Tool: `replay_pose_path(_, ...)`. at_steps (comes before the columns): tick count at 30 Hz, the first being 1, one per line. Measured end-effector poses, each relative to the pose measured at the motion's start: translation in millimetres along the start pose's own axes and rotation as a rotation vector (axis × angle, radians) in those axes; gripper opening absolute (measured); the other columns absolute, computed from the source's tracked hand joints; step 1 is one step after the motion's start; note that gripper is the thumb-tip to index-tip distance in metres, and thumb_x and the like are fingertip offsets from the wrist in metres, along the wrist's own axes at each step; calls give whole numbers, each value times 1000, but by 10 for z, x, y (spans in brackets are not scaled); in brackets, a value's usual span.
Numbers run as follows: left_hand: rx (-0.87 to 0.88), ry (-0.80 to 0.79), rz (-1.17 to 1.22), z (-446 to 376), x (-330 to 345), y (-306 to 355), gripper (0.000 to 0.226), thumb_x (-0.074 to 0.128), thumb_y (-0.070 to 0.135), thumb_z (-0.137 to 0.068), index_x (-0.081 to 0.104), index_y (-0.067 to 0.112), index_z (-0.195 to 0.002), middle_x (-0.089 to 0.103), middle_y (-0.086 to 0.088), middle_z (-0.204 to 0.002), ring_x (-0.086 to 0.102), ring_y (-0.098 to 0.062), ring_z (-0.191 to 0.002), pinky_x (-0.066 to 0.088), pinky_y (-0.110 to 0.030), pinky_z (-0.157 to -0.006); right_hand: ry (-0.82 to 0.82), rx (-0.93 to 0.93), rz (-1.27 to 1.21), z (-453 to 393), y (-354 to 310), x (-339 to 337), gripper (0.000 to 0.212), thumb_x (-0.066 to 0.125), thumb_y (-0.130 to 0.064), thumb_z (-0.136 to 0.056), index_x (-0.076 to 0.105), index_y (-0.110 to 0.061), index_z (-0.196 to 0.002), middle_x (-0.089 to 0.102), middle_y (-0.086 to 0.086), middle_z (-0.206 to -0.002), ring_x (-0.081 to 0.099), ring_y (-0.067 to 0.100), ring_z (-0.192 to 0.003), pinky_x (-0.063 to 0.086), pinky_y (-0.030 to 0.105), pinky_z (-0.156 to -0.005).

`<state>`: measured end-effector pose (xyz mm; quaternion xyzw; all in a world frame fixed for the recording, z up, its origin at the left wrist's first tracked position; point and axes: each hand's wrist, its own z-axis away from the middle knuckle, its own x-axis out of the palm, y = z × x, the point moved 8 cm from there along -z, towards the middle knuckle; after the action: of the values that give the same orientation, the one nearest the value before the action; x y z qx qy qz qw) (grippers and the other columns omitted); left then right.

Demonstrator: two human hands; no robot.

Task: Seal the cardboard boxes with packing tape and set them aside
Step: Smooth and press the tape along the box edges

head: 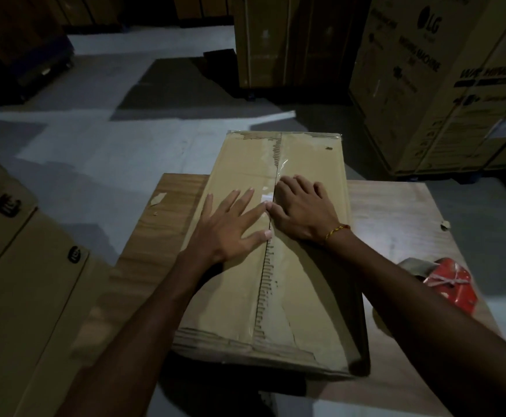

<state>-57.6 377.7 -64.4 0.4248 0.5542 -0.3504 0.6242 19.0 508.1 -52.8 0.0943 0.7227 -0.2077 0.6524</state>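
Note:
A long brown cardboard box (pixel 312 164) lies on a wooden table (pixel 396 212), its flaps closed along a centre seam. Clear packing tape (pixel 282 165) runs along the seam, glinting near the far half. My left hand (pixel 233 224) lies flat on the left flap with fingers spread, the thumb at the seam. My right hand (pixel 303 206) presses palm-down on the right flap beside the seam, fingers pointing away from me. A red tape dispenser (pixel 447 284) sits on the table at my right forearm, partly hidden by it.
A large printed carton (pixel 20 290) stands close on the left. Tall appliance cartons (pixel 444 85) and another stack (pixel 291 40) rise at the back right. Flat cardboard sheets (pixel 167 91) lie on the grey floor beyond the table.

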Motion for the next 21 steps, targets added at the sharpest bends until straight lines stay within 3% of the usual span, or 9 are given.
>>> replay_pose_path(3,-213,122,116,0,-92,-214,61,34,56,-103,17,39,-159,10,13,-169,3,-15,-156,-4,-65,-120,-7,-24,58,141,-64,22,74,14,-70,-92,43,-21,-139,40,0,-143,33,27,-135,31,52,-109)
replay_pose_path(5,-340,164,131,11,-111,-339,55,36,51,-105,23,40,-157,13,10,-169,4,-20,-156,2,-68,-118,-33,-76,60,309,-165,20,86,10,-77,-88,32,-21,-151,33,1,-153,29,29,-140,28,53,-111)
replay_pose_path(9,-352,119,114,-4,-67,-292,51,31,53,-106,26,42,-155,8,8,-170,-1,-22,-156,17,-64,-116,-154,-148,25,608,-340,79,109,1,-88,-77,8,-22,-162,8,-1,-170,6,28,-154,11,54,-123)
replay_pose_path(11,-358,110,112,1,-56,-287,52,28,53,-106,23,42,-156,6,8,-170,-3,-22,-156,19,-63,-116,-148,-140,-20,545,-305,67,105,4,-86,-80,11,-22,-162,11,-1,-170,8,26,-154,13,53,-122)
replay_pose_path(15,-358,105,111,9,-41,-297,53,25,54,-106,21,41,-157,5,9,-170,-4,-22,-156,20,-63,-115,-19,-46,2,232,-235,62,72,27,-66,-100,29,-20,-155,27,-1,-163,20,22,-149,22,51,-117)
replay_pose_path(18,-347,103,112,11,-51,-292,52,25,53,-106,22,41,-157,5,8,-170,-5,-22,-156,19,-64,-115,-25,-23,19,185,-281,111,73,29,-63,-102,19,-19,-159,18,4,-166,18,28,-149,20,57,-117)
replay_pose_path(21,-343,93,136,8,-47,-281,52,26,53,-107,23,40,-157,5,8,-170,-5,-22,-156,17,-64,-116,-107,-58,31,279,-292,89,92,26,-80,-91,10,-21,-161,8,4,-169,13,32,-151,19,58,-118)
